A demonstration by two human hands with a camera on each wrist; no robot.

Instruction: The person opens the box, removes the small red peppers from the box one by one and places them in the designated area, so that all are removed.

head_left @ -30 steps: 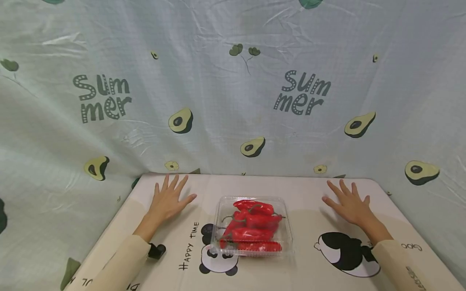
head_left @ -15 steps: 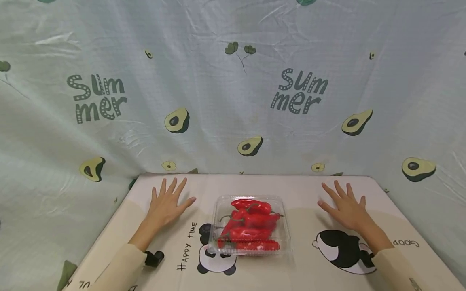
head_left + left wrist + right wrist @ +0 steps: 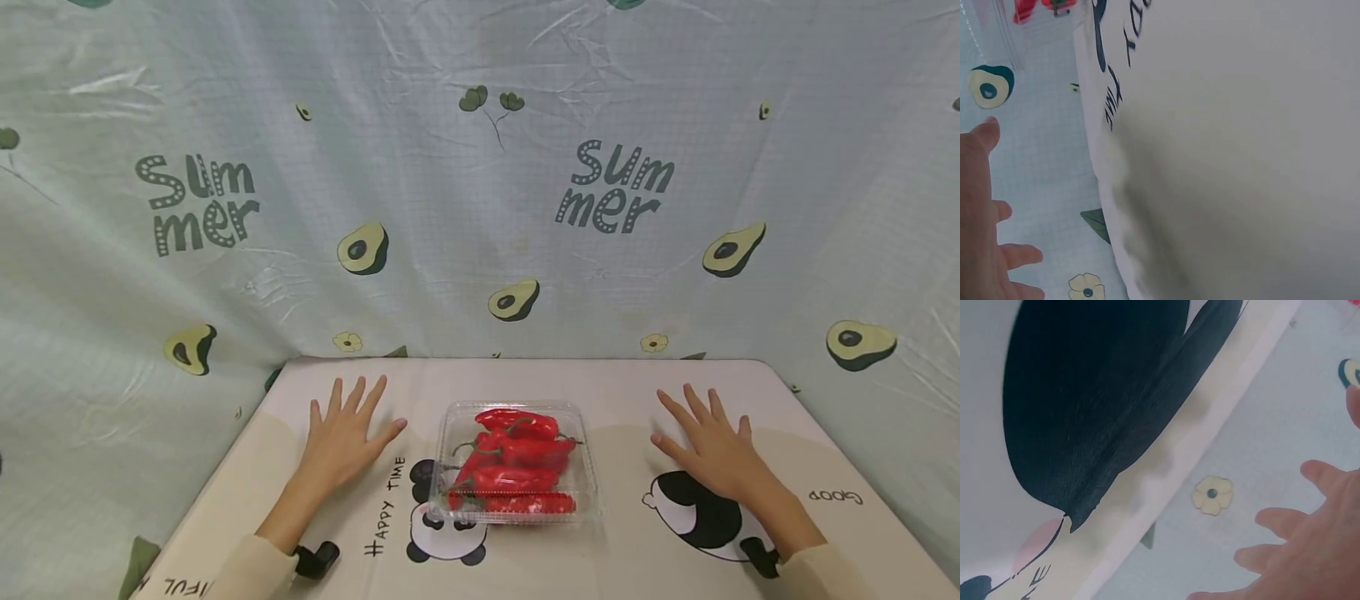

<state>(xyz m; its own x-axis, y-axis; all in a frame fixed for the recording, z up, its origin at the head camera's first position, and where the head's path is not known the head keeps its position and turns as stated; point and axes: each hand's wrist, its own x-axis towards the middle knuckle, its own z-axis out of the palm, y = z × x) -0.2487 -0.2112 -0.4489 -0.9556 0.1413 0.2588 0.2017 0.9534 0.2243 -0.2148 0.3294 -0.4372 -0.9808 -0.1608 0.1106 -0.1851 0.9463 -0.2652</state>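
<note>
A clear plastic box (image 3: 587, 492) holding several red peppers (image 3: 525, 454) with green stems sits mid-table in the head view. To its left is my left hand (image 3: 341, 442), fingers spread and nothing in it. My right hand (image 3: 716, 454) is out to the right of the box, its fingers also spread and holding nothing. Both hands are apart from the box. In the left wrist view a corner of the box with red peppers (image 3: 1059, 5) shows at the top left. The right wrist view has my right hand (image 3: 1316, 544) with straight fingers at the lower right.
The pale table (image 3: 517, 379) carries printed drawings, among them a panda (image 3: 447, 537) and a dark-haired head (image 3: 693, 508). Behind and at the sides hangs a curtain (image 3: 435, 167) with avocado prints. A black strap piece (image 3: 317, 560) shows at the left wrist.
Both hands have drawn slightly back toward the person, fingers still spread. The view has shifted a little, and the box of peppers stays in its place on the table.
</note>
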